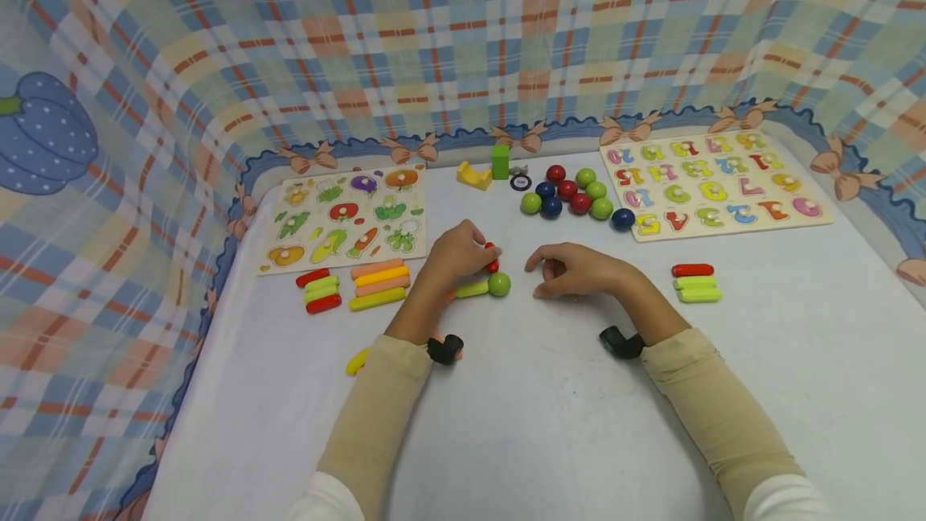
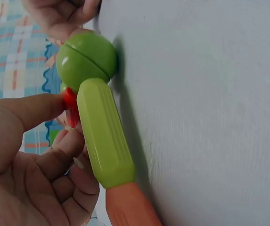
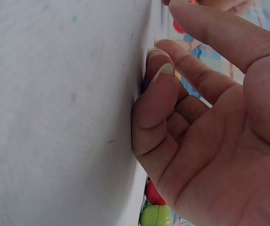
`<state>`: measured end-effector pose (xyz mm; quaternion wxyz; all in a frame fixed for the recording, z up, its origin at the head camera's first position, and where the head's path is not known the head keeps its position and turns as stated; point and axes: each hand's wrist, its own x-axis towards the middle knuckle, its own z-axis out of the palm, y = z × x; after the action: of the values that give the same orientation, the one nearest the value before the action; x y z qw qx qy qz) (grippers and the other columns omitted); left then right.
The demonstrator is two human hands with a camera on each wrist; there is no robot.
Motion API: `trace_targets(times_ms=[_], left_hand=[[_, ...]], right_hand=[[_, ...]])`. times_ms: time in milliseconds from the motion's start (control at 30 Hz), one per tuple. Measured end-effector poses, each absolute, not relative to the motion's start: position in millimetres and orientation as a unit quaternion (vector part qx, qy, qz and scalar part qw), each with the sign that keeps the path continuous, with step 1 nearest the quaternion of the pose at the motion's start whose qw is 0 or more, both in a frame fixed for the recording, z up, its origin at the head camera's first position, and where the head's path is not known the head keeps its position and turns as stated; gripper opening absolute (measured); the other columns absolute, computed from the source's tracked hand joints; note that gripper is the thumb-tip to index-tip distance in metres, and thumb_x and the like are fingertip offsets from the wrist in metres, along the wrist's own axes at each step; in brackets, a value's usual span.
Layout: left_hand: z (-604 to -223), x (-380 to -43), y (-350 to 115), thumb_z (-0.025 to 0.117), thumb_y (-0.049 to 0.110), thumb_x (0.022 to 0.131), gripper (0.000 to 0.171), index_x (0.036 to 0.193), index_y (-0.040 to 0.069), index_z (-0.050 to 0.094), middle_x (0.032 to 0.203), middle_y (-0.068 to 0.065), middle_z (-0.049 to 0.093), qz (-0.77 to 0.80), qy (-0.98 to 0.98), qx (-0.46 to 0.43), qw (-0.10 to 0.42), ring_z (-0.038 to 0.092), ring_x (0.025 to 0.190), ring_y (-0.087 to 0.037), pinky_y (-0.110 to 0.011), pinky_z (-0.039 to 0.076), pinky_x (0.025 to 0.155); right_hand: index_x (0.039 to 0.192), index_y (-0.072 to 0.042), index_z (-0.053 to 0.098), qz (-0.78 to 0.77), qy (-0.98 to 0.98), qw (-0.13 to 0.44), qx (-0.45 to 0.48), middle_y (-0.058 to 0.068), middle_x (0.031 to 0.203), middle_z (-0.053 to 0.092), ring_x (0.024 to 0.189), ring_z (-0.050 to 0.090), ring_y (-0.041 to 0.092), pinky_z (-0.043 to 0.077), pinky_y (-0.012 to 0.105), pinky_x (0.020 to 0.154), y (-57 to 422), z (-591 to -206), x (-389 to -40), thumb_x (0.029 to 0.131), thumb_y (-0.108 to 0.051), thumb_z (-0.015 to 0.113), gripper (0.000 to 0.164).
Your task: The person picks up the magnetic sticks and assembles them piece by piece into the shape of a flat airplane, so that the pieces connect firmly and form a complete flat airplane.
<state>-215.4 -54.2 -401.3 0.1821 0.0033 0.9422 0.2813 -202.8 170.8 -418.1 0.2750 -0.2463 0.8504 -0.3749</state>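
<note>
My left hand [image 1: 456,254] pinches a short red stick [image 2: 71,107] between thumb and fingers, at the far side of a green ball [image 1: 499,285]. The ball, split by a groove, touches the end of a ribbed light green stick [image 2: 105,134]. An orange stick [image 2: 131,207] continues that line toward me, partly hidden under my left forearm in the head view. My right hand [image 1: 579,270] rests on the table right of the ball, fingers loosely bent and holding nothing.
Red, green and blue balls [image 1: 579,203] cluster at the back, near a green block [image 1: 500,162] and a yellow curved piece [image 1: 473,175]. A vegetable puzzle board [image 1: 268,252] lies left, a number board [image 1: 731,227] right. Coloured sticks [image 1: 379,285] lie on both sides; another yellow piece [image 1: 357,362] sits beside my left forearm.
</note>
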Motion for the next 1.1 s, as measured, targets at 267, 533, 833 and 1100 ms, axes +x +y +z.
trace_targets(times_ms=[267,533,833,1100], left_hand=[[-399,-212,-52,0.062,0.044,0.081,0.038,0.097,0.012,0.049,0.089,-0.003,0.055,0.280,0.937,-0.003,0.207,0.051,0.077,-0.020,-0.028,0.042,0.062],[-399,-201,-55,0.066,0.057,0.071,0.054,0.099,0.015,0.047,0.086,-0.003,0.055,0.269,0.938,0.005,0.217,0.051,0.077,-0.020,-0.030,0.042,0.061],[-397,-177,-42,0.070,0.052,0.069,0.061,0.117,0.018,0.051,0.091,0.001,0.057,0.212,0.956,0.102,0.174,0.050,0.079,-0.016,-0.030,0.041,0.065],[-400,-165,-41,0.070,0.045,0.073,0.050,0.117,0.027,0.061,0.106,0.002,0.057,0.209,0.960,0.123,0.141,0.048,0.089,-0.013,-0.033,0.041,0.076]], right_hand=[[0.112,-0.014,0.058,-0.375,0.849,0.276,-0.250,0.007,0.077,0.052,0.066,0.049,0.021,0.039,0.031,0.059,168,-419,-205,0.079,-0.022,0.069,0.035],[0.110,-0.012,0.059,-0.373,0.870,0.218,-0.240,0.006,0.081,0.055,0.069,0.051,0.021,0.042,0.032,0.061,171,-416,-210,0.082,-0.022,0.066,0.030],[0.115,-0.006,0.054,-0.291,0.957,-0.012,0.008,0.021,0.117,0.040,0.098,0.042,0.036,0.038,0.052,0.083,215,-397,-223,0.084,-0.021,0.059,0.035],[0.111,0.000,0.055,-0.237,0.969,0.070,0.017,0.023,0.109,0.049,0.098,0.044,0.037,0.037,0.053,0.083,231,-399,-223,0.081,-0.018,0.062,0.036]])
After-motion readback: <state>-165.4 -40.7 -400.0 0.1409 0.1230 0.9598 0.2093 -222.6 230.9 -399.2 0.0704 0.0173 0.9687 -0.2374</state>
